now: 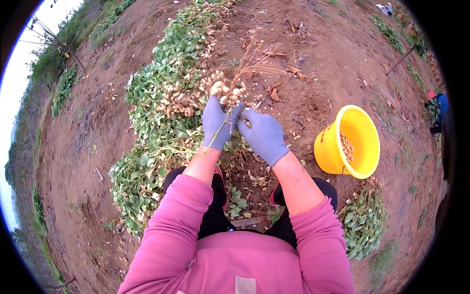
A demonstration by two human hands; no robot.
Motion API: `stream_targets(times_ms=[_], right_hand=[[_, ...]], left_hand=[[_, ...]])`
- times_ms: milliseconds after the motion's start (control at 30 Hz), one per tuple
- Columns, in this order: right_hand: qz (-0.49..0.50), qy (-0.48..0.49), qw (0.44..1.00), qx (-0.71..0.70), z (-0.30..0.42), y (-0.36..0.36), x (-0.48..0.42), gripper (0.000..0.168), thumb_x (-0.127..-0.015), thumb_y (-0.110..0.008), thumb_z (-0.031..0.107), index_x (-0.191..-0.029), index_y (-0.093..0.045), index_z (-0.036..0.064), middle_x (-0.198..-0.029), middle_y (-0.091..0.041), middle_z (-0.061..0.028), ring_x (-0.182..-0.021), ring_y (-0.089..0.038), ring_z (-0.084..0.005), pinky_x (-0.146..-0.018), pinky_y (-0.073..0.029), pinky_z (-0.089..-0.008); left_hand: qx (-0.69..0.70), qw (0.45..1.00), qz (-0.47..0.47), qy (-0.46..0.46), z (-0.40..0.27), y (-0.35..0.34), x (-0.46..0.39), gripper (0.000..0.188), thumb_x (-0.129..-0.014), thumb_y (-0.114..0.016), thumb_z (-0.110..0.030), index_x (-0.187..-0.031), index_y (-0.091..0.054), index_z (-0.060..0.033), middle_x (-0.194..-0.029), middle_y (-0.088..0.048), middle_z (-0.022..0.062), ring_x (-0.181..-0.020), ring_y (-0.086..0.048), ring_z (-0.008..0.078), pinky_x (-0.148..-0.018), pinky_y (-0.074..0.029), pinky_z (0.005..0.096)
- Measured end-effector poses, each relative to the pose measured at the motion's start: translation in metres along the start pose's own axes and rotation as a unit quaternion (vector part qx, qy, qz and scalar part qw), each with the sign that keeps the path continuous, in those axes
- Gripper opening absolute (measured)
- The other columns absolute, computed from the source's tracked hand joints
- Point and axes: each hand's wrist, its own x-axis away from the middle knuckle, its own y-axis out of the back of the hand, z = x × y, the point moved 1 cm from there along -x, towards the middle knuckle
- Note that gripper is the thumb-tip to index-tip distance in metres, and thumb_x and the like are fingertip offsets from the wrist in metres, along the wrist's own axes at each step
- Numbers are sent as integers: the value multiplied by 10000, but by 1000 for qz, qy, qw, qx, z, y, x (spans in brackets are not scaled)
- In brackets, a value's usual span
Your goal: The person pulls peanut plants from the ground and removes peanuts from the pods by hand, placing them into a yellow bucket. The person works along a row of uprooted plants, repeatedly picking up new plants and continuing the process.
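Observation:
My left hand (216,123), in a grey-purple knit glove, grips a peanut plant by its stem. A cluster of pale peanut pods (228,92) hangs at its fingertips, and thin brown roots (248,66) fan out beyond. The green stem (219,129) trails back over my left wrist. Close beside it is my right hand (262,132), gloved alike, with its fingers curled near the left fingertips. Whether anything sits between those right fingers is hidden. To the left lies a long row of pulled peanut plants (176,47), with many pods (180,101) exposed along its right side.
A yellow plastic bucket (323,149) stands tilted on the soil at my right, with peanuts (346,147) inside. Behind it lies a heap of leafy plants (363,224). Dry leaves (274,93) litter the bare soil (315,66). Another person (442,106) is at the far right edge.

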Motion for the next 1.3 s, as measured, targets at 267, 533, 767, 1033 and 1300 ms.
stream_targets(times_ms=[267, 533, 767, 1033, 1300], right_hand=[[109, -41, 993, -20, -45, -10, 6, 271, -857, -557, 331, -949, -683, 109, -864, -683, -228, -839, -669, -398, -779, -524, -498], [-171, -139, 974, -45, -118, 111, 34, 243, -893, -630, 351, -976, -685, 129, -767, -683, -169, -709, -668, -343, -656, -513, -407], [-170, -163, 936, 262, -194, 155, 74, 559, -889, -618, 481, -1289, -587, 92, -1236, -611, -208, -1083, -624, -328, -927, -483, -408], [3, -5, 996, -90, -43, 59, 55, 297, -871, -665, 375, -1009, -689, 114, -901, -691, -121, -804, -669, -300, -722, -522, -391], [6, -19, 997, -73, -9, 20, 54, 478, -825, -680, 532, -956, -631, 74, -762, -683, -130, -725, -681, -320, -633, -521, -428]], left_hand=[[-192, 979, -26, -58, 13, -25, -5, 511, -773, -780, -358, -1081, -546, -24, -942, -621, 183, -882, -621, 369, -749, -485, 450], [165, 976, -38, 135, 8, 30, -34, 582, -818, -771, -327, -1235, -551, 15, -1179, -648, 128, -1049, -618, 231, -892, -467, 354], [464, 840, 3, 283, 21, 18, -30, 536, -843, -754, -182, -1297, -528, -8, -1134, -663, 86, -978, -664, 199, -810, -552, 339], [542, 792, 88, 267, 29, 14, -21, 295, -882, -708, -167, -1144, -649, -43, -1058, -692, 54, -950, -665, 175, -831, -543, 318], [510, 809, 72, 282, 20, 11, -20, 300, -860, -732, -201, -1102, -645, -47, -1005, -691, 68, -869, -671, 172, -735, -564, 322]])
